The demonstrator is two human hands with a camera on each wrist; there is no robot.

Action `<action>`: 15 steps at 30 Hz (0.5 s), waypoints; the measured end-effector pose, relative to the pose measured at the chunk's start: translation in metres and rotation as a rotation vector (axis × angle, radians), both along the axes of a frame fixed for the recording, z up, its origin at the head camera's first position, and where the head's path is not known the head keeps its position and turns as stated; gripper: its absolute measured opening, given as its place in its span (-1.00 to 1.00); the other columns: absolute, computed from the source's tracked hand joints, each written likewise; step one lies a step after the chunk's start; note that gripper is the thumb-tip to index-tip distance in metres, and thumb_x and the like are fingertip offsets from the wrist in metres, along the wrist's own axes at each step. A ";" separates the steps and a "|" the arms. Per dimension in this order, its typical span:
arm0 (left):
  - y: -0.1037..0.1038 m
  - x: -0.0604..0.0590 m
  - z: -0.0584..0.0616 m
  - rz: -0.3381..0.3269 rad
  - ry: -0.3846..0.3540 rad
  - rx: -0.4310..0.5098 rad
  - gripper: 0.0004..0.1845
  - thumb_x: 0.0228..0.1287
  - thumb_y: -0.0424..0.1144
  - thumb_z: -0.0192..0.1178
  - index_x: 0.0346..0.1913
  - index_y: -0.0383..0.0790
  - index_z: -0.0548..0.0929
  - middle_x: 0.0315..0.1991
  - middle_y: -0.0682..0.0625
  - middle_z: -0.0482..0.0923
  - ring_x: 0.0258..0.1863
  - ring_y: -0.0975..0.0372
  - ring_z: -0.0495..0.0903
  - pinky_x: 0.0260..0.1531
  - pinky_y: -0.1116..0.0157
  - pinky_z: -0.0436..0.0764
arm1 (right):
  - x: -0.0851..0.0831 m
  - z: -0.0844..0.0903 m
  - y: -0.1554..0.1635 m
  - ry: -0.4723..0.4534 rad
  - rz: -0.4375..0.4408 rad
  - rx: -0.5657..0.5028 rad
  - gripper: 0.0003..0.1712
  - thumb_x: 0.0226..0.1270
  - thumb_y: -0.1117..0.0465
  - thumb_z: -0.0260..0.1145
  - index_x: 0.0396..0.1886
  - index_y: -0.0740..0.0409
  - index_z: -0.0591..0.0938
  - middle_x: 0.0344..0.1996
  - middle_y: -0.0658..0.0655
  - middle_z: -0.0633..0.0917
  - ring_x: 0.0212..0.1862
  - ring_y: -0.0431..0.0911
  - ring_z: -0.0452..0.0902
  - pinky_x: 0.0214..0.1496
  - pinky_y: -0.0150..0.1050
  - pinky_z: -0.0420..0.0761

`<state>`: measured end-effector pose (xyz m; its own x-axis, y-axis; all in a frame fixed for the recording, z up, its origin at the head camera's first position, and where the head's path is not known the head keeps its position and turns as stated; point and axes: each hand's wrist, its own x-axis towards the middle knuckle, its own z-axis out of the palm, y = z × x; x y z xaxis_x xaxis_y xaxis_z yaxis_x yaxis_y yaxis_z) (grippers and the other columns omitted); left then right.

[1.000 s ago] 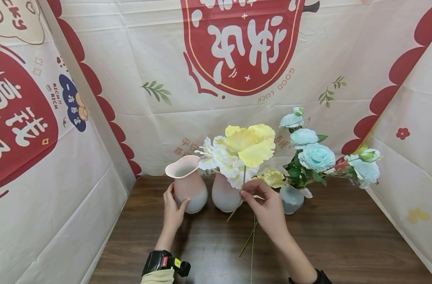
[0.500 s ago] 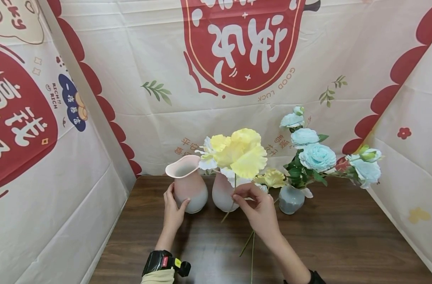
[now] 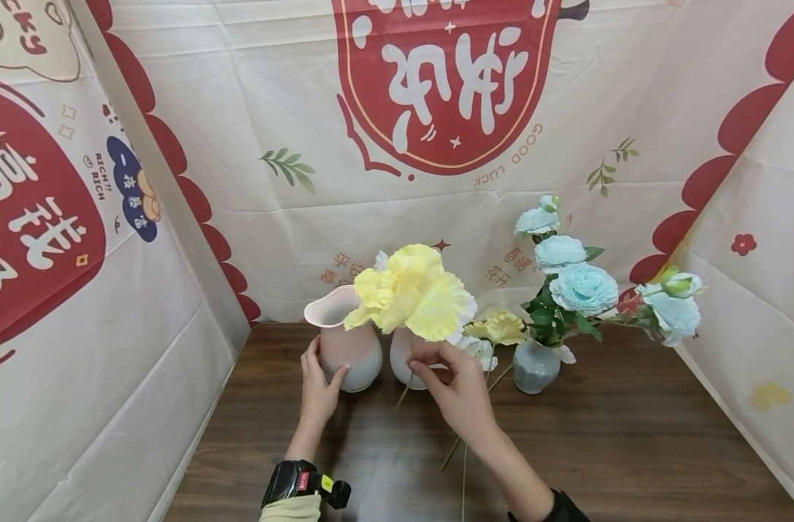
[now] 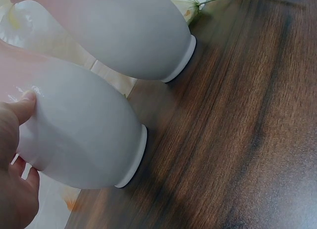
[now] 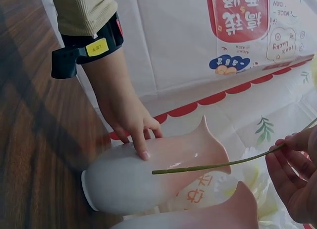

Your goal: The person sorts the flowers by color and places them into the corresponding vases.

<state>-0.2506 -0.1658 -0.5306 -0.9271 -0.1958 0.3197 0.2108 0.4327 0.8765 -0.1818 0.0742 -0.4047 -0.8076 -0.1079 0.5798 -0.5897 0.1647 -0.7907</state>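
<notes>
Left hand (image 3: 320, 388) cups the near side of the left pink vase (image 3: 346, 341), fingers curled round it. Right hand (image 3: 458, 391) pinches the yellow flower (image 3: 412, 291) by its stem, bloom over the middle vase (image 3: 406, 360).

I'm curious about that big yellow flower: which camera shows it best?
The head view: the yellow flower shows whole, its stem pinched by the right hand beside the pink vase. The right wrist view shows only its green stem; the left wrist view shows none of it.
</notes>
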 end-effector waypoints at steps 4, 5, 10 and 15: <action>0.000 0.000 0.000 0.001 0.004 0.002 -0.14 0.28 -0.32 0.33 0.51 -0.28 0.06 0.40 -0.31 0.13 0.45 -0.12 0.21 0.44 -0.06 0.24 | -0.001 0.006 -0.006 0.001 -0.018 0.012 -0.88 0.23 0.46 0.38 -0.27 0.21 0.70 -0.32 0.16 0.77 -0.20 -0.40 0.66 -0.21 -0.34 0.73; 0.000 0.000 -0.001 0.000 0.004 0.002 -0.15 0.28 -0.32 0.33 0.51 -0.28 0.06 0.40 -0.31 0.13 0.45 -0.11 0.21 0.44 -0.06 0.24 | -0.002 0.007 -0.007 0.005 -0.027 0.020 -0.88 0.24 0.45 0.38 -0.27 0.21 0.70 -0.31 0.15 0.78 -0.19 -0.40 0.66 -0.19 -0.34 0.73; 0.000 -0.001 -0.001 -0.006 0.002 0.004 -0.15 0.29 -0.32 0.32 0.51 -0.29 0.06 0.41 -0.32 0.12 0.46 -0.11 0.19 0.44 -0.06 0.23 | -0.005 0.017 -0.013 0.017 -0.045 0.036 -0.91 0.24 0.40 0.40 -0.26 0.20 0.72 -0.29 0.13 0.80 -0.17 -0.21 0.74 -0.13 -0.30 0.73; 0.000 0.000 0.000 -0.005 0.001 0.009 -0.15 0.29 -0.33 0.32 0.52 -0.28 0.06 0.42 -0.31 0.11 0.47 -0.10 0.18 0.45 -0.06 0.22 | -0.009 0.028 -0.020 0.058 -0.052 0.043 -0.91 0.25 0.37 0.41 -0.24 0.22 0.73 -0.29 0.14 0.81 -0.18 -0.09 0.77 -0.13 -0.28 0.74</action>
<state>-0.2509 -0.1656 -0.5307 -0.9276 -0.1942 0.3190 0.2139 0.4239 0.8801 -0.1910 0.0537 -0.3769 -0.7781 -0.0925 0.6213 -0.6239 0.2292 -0.7472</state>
